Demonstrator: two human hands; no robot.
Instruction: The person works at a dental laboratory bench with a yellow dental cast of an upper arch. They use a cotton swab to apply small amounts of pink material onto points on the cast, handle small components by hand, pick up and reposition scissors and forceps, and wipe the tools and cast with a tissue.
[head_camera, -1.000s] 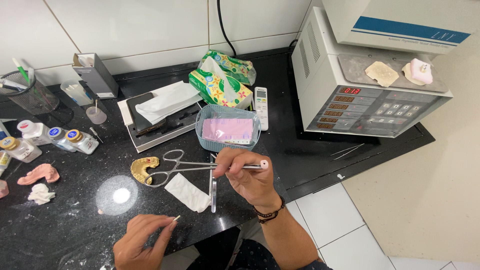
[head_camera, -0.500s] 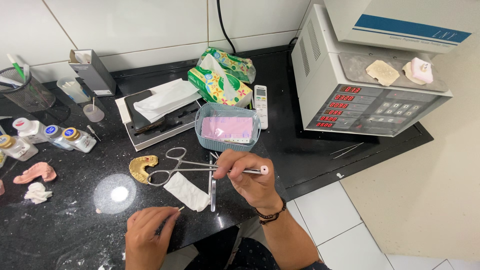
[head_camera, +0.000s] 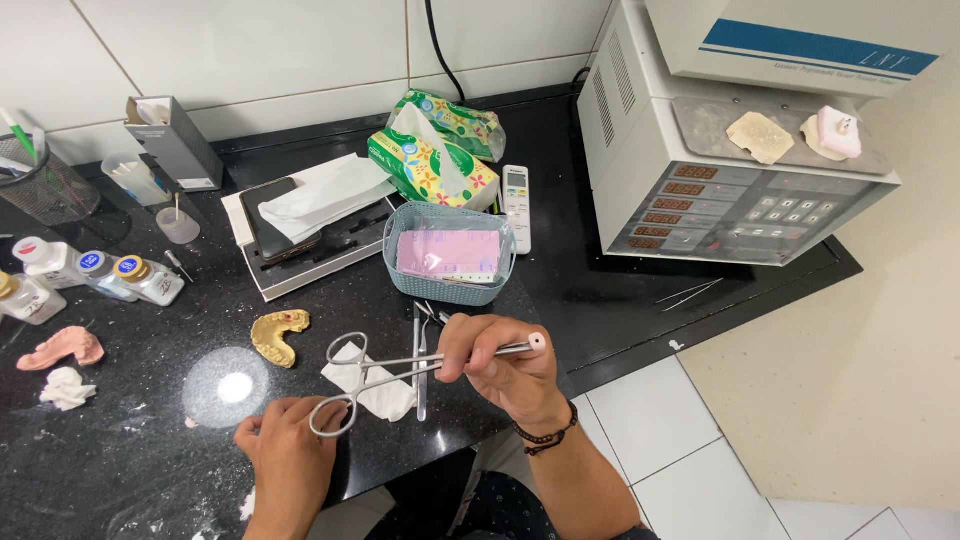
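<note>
Steel scissor-handled forceps (head_camera: 400, 375) held over the black stone countertop (head_camera: 120, 470), ring handles toward the left hand (head_camera: 290, 455), tips hidden in the right hand (head_camera: 500, 370). Right hand is clenched around the forceps shaft together with a thin metal rod with a small white round tip (head_camera: 537, 342) sticking out to the right. Left hand sits low at the counter edge, fingers curled just under the lower ring handle; cannot tell if it actually grips anything.

Below the forceps on the counter: a white folded tissue (head_camera: 372, 385) and a straight metal instrument (head_camera: 418, 360) lying upright in view. Yellow dental cast (head_camera: 278, 335) just left of the tissue. Pink dental cast (head_camera: 62, 348) far left, near small bottles with blue caps (head_camera: 120, 275). Blue plastic basket (head_camera: 448, 285) with pink sheets inside sits behind the hands. Green floral tissue pack (head_camera: 430, 165) behind it, white remote (head_camera: 516, 205) beside the basket. Grey-white furnace unit (head_camera: 720, 150) at right.
</note>
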